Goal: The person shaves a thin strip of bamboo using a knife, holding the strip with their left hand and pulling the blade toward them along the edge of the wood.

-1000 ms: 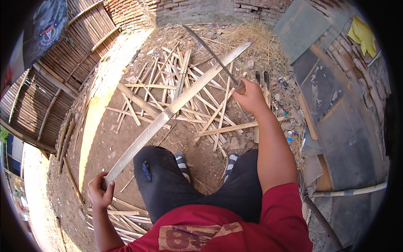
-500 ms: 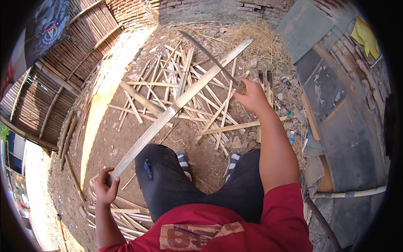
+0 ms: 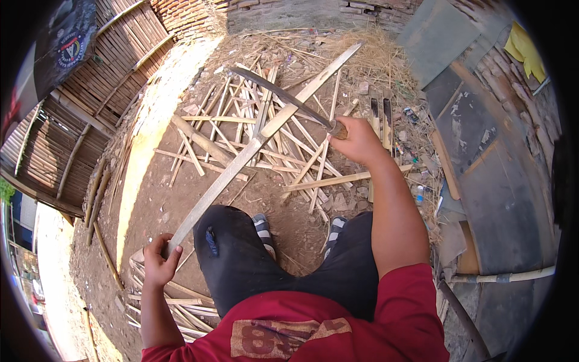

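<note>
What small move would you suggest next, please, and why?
I would probably have the right hand ease the blade along the pale strip, since the left hand grips the strip's near end and the blade crosses it in this view.

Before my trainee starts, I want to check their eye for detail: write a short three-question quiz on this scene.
1. Which hand holds the machete?

2. Where does the left hand hold the long bamboo slat?
a) toward the end nearer the body
b) at its middle
c) at its far tip

3. Fill in the colour: the person's shirt is ____.

Key: 1. right hand; 2. a; 3. red
</note>
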Available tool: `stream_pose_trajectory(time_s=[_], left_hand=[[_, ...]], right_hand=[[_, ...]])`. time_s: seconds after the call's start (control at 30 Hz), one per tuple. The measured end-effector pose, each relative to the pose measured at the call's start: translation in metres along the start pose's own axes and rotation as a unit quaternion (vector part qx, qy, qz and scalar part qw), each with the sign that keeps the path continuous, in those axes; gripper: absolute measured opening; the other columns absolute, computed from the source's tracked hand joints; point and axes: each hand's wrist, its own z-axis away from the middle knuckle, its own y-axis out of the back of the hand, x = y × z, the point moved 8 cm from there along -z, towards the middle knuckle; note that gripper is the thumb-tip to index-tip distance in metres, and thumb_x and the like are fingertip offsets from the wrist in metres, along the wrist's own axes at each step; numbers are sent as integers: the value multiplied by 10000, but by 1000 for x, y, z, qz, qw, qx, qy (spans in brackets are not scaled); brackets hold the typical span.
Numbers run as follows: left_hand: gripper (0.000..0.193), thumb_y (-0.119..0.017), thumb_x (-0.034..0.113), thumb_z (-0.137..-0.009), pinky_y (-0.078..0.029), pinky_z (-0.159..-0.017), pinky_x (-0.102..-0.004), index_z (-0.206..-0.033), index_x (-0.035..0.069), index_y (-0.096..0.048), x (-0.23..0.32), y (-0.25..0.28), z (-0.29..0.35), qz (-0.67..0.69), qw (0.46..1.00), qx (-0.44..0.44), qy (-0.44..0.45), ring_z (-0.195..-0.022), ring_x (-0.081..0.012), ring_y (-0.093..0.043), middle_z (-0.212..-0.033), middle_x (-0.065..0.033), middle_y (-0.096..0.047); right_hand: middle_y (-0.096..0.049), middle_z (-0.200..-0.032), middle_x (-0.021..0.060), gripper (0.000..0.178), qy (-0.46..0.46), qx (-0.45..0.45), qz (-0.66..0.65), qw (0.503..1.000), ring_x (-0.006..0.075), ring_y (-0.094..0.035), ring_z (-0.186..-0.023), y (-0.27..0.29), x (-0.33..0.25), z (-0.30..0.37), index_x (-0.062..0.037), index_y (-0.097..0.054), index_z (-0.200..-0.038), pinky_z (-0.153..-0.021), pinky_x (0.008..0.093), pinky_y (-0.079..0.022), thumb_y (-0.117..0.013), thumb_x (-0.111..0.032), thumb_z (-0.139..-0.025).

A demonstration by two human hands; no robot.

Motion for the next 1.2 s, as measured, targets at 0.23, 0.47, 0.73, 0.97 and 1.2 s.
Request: stream_pose_trajectory(time_s=[0.23, 0.47, 0.73, 0.97, 1.2], left_hand=[[278, -755, 131, -858, -329, -507, -272, -1072, -6, -643, 12, -6, 0, -15, 999, 36, -27, -555, -68, -440, -622, 3, -521], [299, -758, 124, -851, -331, -497, -276, -1100, 5, -644, 10, 3, 2, -35, 998, 50, -26, -530, -79, -440, -599, 2, -506], [328, -781, 134, -811, -339, -483, -289, -1087, 20, -647, 25, -5, -2, -55, 995, 59, -58, -492, -109, -445, -554, -20, -477], [303, -741, 83, -836, -296, -487, -290, -1108, 22, -625, 29, 5, 4, -83, 988, 79, -102, -507, -88, -406, -573, -3, -446], [380, -793, 161, -780, -370, -487, -300, -1098, 28, -632, 29, 17, 12, -97, 981, 122, -112, -493, -161, -490, -585, -52, -509]], right_hand=[[-716, -887, 222, 439, 162, -98, 133, 973, 383, -705, -804, -42, -95, 10, -60, -709, -1190, -739, 395, -557, -766, -195, -776], [-721, -985, 234, 445, -56, 19, 11, 998, 388, -702, -922, -13, -6, -8, -46, -702, -1203, -810, 437, -550, -749, -267, -820], [-716, -915, 195, 356, 120, -135, 127, 975, 423, -676, -872, -48, -92, 11, -71, -715, -1071, -775, 448, -552, -763, -183, -737], [-709, -903, 213, 297, 2, 71, 29, 997, 406, -687, -863, 10, -9, 3, -70, -713, -1040, -763, 454, -548, -751, -215, -784], [-709, -919, 225, 383, 69, -74, 67, 993, 377, -702, -863, -2, -52, 4, -24, -694, -1117, -765, 429, -544, -752, -239, -805]])
